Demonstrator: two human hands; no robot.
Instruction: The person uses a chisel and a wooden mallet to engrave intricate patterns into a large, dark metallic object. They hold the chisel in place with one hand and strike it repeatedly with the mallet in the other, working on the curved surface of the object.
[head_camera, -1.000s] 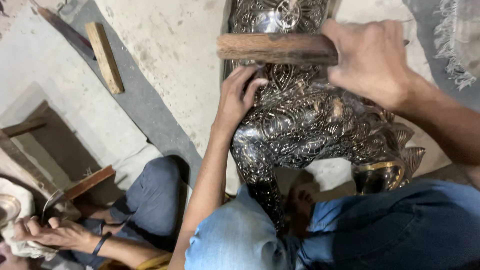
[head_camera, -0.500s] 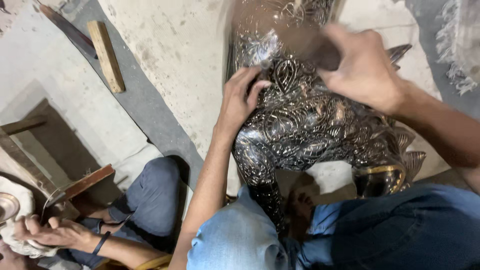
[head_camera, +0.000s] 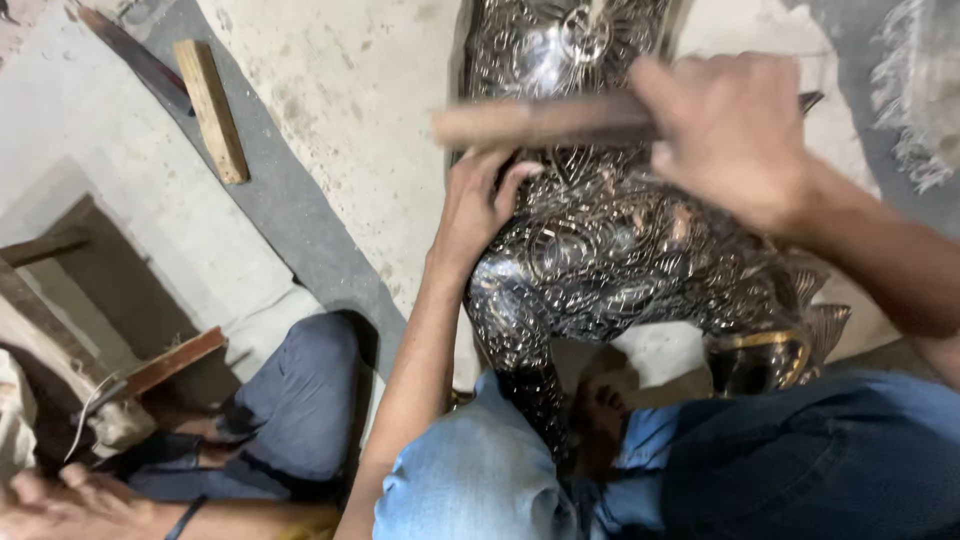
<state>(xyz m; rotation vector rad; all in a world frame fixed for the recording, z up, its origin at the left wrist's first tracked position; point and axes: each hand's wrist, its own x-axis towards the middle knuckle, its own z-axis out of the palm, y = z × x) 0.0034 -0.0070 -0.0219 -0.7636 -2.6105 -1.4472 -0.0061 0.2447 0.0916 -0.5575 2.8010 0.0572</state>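
Now we are mid-hammering: our right hand (head_camera: 735, 130) grips the brown wooden mallet (head_camera: 545, 122) above the embossed silver metal figure (head_camera: 620, 250) on the floor; our left hand (head_camera: 475, 205) pinches something against it; next needs a square blow.

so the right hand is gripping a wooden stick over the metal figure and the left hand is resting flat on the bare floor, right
Not quite. The head view shows the left hand pressed against the metal figure, not flat on the floor. The rest holds: the right hand grips a wooden stick over that figure.
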